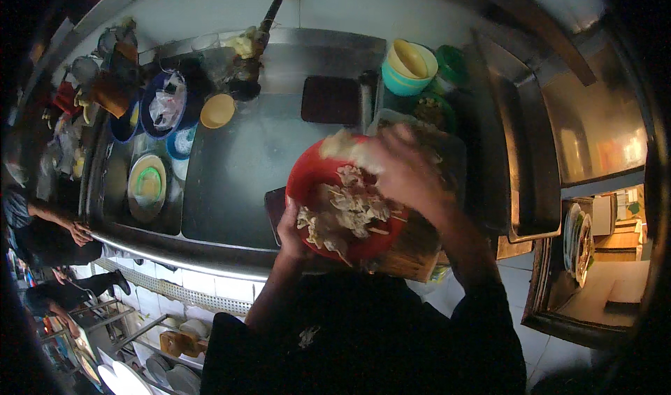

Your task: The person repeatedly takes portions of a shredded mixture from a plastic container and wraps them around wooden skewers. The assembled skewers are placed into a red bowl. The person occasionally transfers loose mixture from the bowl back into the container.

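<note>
Hands apart: left hand [290, 233] grips red bowl [301, 172], likely for steadiness; right hand [400, 163], blurred over skewered pieces [358, 210], grip unclear.

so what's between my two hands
Between the left hand and the right hand, the head view shows the red bowl, holding pale skewered pieces.

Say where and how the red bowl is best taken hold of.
Probably by the left rim of the red bowl, coming from the person's left, where the left hand holds it. The curved wall shows bare just beyond that hand, while sticks in the skewered pale food point toward the right rim and the blurred right hand covers the far right.
</note>
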Demonstrator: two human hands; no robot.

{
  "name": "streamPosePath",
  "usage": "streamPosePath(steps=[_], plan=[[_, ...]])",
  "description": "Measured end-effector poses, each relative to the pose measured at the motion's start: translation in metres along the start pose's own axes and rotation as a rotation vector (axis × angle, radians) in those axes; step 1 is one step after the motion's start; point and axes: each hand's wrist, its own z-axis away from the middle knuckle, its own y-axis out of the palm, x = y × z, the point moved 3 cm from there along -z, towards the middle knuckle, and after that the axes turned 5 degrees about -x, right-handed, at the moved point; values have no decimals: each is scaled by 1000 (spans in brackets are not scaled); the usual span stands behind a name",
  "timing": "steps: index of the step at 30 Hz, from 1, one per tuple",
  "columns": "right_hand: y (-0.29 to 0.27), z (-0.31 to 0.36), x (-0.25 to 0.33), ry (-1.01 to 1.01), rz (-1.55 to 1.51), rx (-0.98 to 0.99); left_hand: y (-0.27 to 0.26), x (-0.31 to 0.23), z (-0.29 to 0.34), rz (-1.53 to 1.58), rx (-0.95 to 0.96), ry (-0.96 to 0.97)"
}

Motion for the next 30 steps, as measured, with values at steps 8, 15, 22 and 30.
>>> streamPosePath(steps=[8,15,22,30], plan=[[-20,62,-74,244,219,-138,20,-15,7,-114,19,120],[8,64,12,125,-175,34,25,-10,-6,-133,79,121],[-4,80,-33,483,-439,-65,31,-13,-1,-165,67,180],[-29,64,-49,254,146,-327,33,-15,4,-227,-31,239]])
